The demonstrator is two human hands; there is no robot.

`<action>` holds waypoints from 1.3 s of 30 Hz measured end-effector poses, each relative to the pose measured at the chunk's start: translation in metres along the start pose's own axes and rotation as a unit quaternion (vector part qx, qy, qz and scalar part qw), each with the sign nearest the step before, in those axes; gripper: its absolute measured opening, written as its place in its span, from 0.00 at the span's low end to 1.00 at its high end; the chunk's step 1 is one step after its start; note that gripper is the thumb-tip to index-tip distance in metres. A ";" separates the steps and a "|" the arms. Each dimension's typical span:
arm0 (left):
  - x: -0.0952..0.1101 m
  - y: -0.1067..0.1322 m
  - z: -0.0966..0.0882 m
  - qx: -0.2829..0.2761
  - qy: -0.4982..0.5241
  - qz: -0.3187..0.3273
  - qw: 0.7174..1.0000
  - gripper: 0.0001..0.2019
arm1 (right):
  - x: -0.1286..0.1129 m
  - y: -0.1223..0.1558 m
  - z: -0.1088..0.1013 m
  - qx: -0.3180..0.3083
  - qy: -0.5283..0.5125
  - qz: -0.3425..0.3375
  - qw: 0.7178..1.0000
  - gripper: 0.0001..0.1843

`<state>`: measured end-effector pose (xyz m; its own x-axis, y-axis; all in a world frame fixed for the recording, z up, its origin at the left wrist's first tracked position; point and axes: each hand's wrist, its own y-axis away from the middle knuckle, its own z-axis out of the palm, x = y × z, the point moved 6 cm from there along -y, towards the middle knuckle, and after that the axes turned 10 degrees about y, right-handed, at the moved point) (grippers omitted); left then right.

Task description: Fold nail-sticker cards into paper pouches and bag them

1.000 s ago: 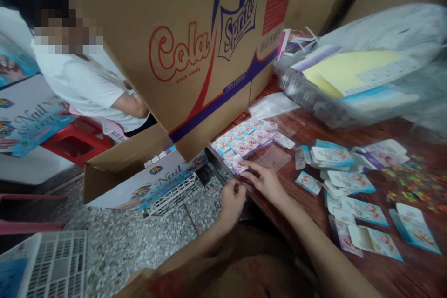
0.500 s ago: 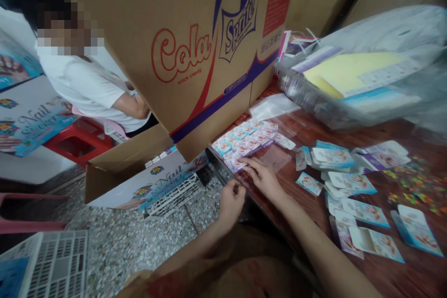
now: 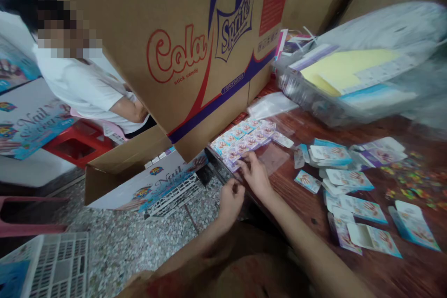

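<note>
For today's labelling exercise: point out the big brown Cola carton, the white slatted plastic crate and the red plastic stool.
Big brown Cola carton [image 3: 174,51], head view, printed side.
White slatted plastic crate [image 3: 57,260], head view, slatted wall.
Red plastic stool [image 3: 75,144], head view, seat.

Plastic-wrapped bundle [image 3: 363,70] blurred at the right edge, cardboard box [image 3: 181,32] cut off above — left hand [image 3: 230,200] pinching something too small to tell

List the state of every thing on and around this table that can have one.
Right hand: fingertips on the packed small boxes.
Left hand: closed, at the table edge.
Small boxes: packed in rows, lying flat.
Loose cartons: scattered, unfolded flat.
Cola box: upright, tilted.
Floor carton: flap open.
Plastic bag: full.
</note>
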<state>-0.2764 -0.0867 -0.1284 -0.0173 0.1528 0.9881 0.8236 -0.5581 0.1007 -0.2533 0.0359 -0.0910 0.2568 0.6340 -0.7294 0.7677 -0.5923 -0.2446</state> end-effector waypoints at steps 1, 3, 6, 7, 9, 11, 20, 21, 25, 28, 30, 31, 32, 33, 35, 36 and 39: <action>0.000 0.000 0.000 0.000 0.000 -0.001 1.000 0.05 | 0.001 0.001 -0.001 -0.009 -0.004 -0.006 1.000 0.10; 0.001 0.000 -0.001 -0.001 0.000 -0.003 1.000 0.06 | 0.002 0.005 -0.003 -0.035 -0.007 -0.023 0.999 0.13; 0.003 0.000 0.000 -0.002 -0.001 -0.002 1.000 0.06 | 0.003 0.006 -0.003 -0.076 0.031 -0.033 0.996 0.18; 0.003 0.000 0.000 -0.002 -0.002 -0.002 1.000 0.06 | 0.005 0.005 -0.002 -0.083 0.056 -0.023 0.995 0.18; 0.003 0.000 0.001 -0.002 -0.003 0.000 1.000 0.06 | 0.006 0.002 0.002 -0.086 0.100 0.007 0.991 0.16; 0.003 0.000 0.002 0.000 -0.005 0.001 1.000 0.06 | 0.006 -0.003 0.007 -0.081 0.125 0.030 0.988 0.14; -0.001 0.001 -0.006 0.014 -0.009 -0.003 1.000 0.06 | 0.002 -0.001 0.004 -0.081 0.139 -0.004 0.987 0.01; -0.002 0.000 -0.006 0.014 -0.009 -0.005 1.000 0.06 | 0.001 -0.001 0.003 -0.083 0.141 -0.012 0.986 0.02; -0.006 0.000 -0.005 0.004 -0.008 -0.006 1.000 0.06 | -0.002 -0.004 -0.001 -0.097 0.149 -0.044 0.983 0.03; -0.004 0.002 -0.007 0.013 -0.007 -0.004 1.000 0.06 | 0.008 -0.011 -0.019 -0.085 0.169 -0.031 0.981 0.03; 0.005 0.003 -0.014 0.056 -0.026 0.016 0.998 0.07 | 0.022 -0.017 -0.044 -0.040 0.206 0.016 0.978 0.07; 0.013 0.002 -0.019 0.089 -0.048 0.042 0.994 0.09 | 0.030 -0.020 -0.057 -0.012 0.230 0.047 0.972 0.09; 0.023 0.001 -0.023 0.123 -0.082 0.080 0.986 0.11 | 0.038 -0.021 -0.070 0.014 0.255 0.080 0.964 0.10; 0.036 0.000 -0.026 0.151 -0.124 0.125 0.973 0.14 | 0.044 -0.022 -0.081 0.035 0.279 0.110 0.953 0.11; 0.059 -0.007 -0.025 0.178 -0.221 0.211 0.935 0.19 | 0.053 -0.024 -0.095 0.056 0.318 0.157 0.933 0.14; 0.068 -0.013 -0.022 0.177 -0.268 0.240 0.916 0.22 | 0.055 -0.025 -0.098 0.058 0.334 0.173 0.925 0.16; 0.080 -0.034 -0.013 0.142 -0.378 0.257 0.878 0.29 | 0.056 -0.028 -0.097 0.051 0.367 0.203 0.906 0.18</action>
<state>-0.3132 -0.0663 -0.0512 0.6904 0.4991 0.5237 0.7229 -0.5018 -0.4750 -0.2038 0.1361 -0.0633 0.8563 0.4908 -0.1608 0.4733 -0.8703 -0.1363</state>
